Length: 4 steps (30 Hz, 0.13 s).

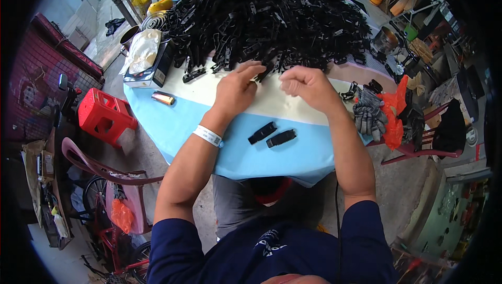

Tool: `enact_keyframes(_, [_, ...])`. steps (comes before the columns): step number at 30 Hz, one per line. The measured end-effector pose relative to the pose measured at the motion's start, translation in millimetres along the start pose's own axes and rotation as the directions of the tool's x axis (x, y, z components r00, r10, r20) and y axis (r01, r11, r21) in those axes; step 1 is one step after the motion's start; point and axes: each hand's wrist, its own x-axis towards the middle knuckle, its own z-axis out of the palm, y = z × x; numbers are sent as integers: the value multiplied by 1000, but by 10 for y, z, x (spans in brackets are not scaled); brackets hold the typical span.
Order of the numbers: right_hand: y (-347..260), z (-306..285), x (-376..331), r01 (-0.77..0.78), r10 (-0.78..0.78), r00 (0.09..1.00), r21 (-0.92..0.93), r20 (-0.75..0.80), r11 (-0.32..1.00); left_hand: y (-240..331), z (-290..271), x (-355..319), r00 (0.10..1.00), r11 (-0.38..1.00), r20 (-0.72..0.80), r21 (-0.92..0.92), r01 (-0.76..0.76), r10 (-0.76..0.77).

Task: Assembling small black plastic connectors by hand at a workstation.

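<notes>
Two bare hands work at the near edge of a big pile of black plastic clips (266, 17) on a blue-and-white table (172, 122). Left hand (236, 88) reaches fingers extended, touching one clip; right hand (308, 85) is loosely curled, its grasp unclear. Two finished clips (272, 135) lie nearer the person.

Both hands, left hand (236, 86) and right hand (307, 85), reach the black clip pile (266, 15) at the table's (178, 119) far edge, perhaps pinching one.
</notes>
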Motion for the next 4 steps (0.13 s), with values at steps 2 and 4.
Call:
enact_keyframes(2, [81,-96,11,26,-26,997,0,-67,1000,294,39,65,963,956,214,276,102,-165])
enact_keyframes(4, [64,-113,20,12,-6,982,31,-188,999,352,18,106,920,917,314,385,101,-234])
